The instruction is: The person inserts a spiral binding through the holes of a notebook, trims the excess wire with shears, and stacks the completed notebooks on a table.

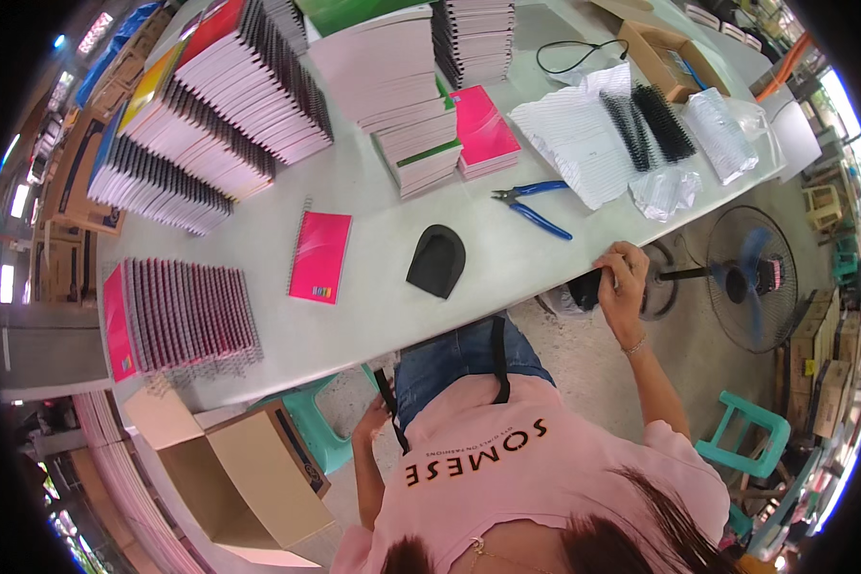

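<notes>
My right hand (624, 277) is at the table's right front edge, fingers curled down beside a black item (586, 289) just below the edge. What lies in those fingers is hidden. Low by my waist, my left hand (377, 418) is next to a hanging black strap (388, 400); its fingers are mostly concealed. In front of me on the table lie a pink spiral notebook (320, 256), a black rounded pad (437, 261) and blue-handled cutting pliers (536, 208) with their handles spread.
Stacks of spiral notebooks (187, 311) line the table's left. Unbound pads (416, 153) and pink covers (486, 129) stand at the back. Black binding coils (662, 122) lie on wrapping (574, 139). An open carton (244, 478) is at left, a fan (751, 277) at right.
</notes>
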Available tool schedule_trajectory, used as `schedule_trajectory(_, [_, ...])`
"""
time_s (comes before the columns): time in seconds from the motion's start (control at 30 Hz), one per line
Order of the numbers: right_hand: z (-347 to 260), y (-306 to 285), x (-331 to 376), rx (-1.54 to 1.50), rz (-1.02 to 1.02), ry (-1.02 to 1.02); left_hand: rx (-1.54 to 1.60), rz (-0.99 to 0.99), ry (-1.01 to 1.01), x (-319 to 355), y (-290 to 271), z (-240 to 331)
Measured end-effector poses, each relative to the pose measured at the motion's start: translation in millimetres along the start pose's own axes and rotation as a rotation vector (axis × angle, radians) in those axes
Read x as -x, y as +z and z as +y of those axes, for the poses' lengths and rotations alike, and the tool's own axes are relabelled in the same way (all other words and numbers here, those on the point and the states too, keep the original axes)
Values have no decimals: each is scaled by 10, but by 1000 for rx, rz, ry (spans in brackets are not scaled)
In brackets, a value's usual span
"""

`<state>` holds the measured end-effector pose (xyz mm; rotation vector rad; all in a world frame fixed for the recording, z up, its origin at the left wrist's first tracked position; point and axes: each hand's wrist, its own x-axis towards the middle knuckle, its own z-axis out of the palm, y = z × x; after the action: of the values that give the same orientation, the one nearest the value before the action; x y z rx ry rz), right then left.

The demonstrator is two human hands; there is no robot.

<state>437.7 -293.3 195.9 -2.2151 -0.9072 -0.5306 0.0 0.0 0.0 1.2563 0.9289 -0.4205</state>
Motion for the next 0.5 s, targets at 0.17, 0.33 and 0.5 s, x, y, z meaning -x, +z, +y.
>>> schedule_trajectory(0.17, [-461, 291, 12, -261, -14, -9, -560, 143, 286, 950, 219, 1324])
schedule_trajectory(0.33, [-822, 471, -55, -361, 61, 26, -534, -3, 381, 1667, 324, 2270])
schedule_trajectory(0.5, [-1195, 524, -291, -491, -83, 96, -465, 406, 768, 1592, 218, 2892])
